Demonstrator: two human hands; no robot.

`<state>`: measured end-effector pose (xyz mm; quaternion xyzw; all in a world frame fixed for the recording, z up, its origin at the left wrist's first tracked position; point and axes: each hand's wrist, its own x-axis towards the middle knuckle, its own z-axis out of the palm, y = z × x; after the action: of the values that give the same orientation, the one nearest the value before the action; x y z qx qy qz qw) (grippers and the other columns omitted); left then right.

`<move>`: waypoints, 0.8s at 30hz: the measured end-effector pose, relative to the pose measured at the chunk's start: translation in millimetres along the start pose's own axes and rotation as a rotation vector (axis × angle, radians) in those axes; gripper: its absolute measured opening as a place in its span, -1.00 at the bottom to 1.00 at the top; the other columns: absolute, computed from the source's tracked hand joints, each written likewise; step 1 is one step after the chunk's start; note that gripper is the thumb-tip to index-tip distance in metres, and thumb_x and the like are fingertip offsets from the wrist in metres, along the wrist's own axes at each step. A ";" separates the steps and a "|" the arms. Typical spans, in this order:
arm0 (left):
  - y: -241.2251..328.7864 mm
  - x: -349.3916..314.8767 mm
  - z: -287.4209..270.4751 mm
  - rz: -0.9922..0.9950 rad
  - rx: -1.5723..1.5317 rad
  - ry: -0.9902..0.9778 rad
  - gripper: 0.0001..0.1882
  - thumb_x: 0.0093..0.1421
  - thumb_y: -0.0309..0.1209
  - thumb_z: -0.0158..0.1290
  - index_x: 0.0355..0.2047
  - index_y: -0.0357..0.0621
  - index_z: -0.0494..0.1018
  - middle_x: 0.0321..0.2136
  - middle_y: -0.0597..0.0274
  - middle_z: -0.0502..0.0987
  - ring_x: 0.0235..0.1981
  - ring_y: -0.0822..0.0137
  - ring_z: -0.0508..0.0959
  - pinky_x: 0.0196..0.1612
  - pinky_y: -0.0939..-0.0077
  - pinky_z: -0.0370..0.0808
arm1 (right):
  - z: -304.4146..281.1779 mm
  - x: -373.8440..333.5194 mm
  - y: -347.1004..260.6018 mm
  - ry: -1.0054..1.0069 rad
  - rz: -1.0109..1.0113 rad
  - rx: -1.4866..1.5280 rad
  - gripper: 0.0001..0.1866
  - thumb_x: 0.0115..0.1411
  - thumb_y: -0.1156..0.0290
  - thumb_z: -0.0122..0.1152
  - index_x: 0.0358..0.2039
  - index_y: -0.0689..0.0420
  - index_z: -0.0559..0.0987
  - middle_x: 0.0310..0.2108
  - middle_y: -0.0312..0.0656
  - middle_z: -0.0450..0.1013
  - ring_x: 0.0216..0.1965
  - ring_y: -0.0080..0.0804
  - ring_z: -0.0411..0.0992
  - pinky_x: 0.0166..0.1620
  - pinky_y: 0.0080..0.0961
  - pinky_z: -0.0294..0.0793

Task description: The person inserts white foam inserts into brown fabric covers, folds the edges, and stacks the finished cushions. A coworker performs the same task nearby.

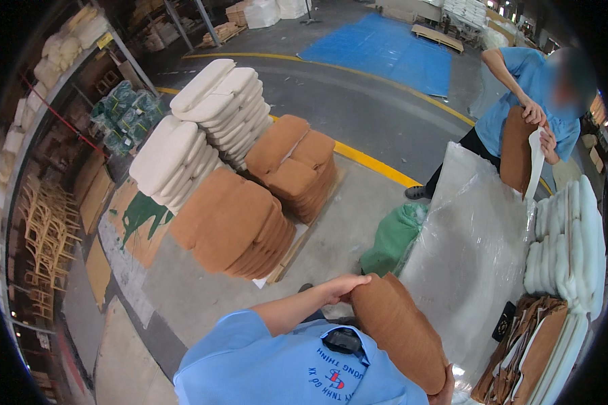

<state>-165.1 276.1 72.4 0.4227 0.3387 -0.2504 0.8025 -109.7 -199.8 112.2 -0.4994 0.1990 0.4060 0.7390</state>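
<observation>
A brown fabric cushion (398,331) with rounded ends is held in front of my body, at the near edge of a table wrapped in clear plastic (476,229). My left hand (348,286) grips its far left end, the thumb on top and the other fingers partly hidden. Around the opposite end, low in the view, my right hand (444,387) is closed, mostly cut off by the cushion and the picture's rim. Across the table a co-worker in a light blue shirt (530,71) holds another brown cushion cover (517,152) with a white pad (535,162) at its side.
White padded cushions (564,250) and folded brown covers (520,351) pile up on the table's right. A green sack (392,239) stands at its left side. Stacks of brown cushions (233,223) and white cushions (216,101) rest to the left. Shelving with chair frames (47,236) lines the far left.
</observation>
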 end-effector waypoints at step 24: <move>20.9 -159.0 -208.3 0.242 -0.054 -0.159 -0.25 0.40 0.08 0.16 0.37 -0.18 0.32 0.16 0.18 0.55 0.11 0.29 0.56 0.12 0.34 0.51 | 409.9 198.0 110.0 -0.080 -0.145 0.300 -0.36 0.30 0.19 0.36 0.32 0.14 0.42 0.25 -0.05 0.48 0.22 0.03 0.47 0.29 0.12 0.46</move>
<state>-322.5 481.9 117.0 0.4174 0.2272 -0.1753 0.8622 -126.3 267.4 83.2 -0.3799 0.1914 0.3370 0.8399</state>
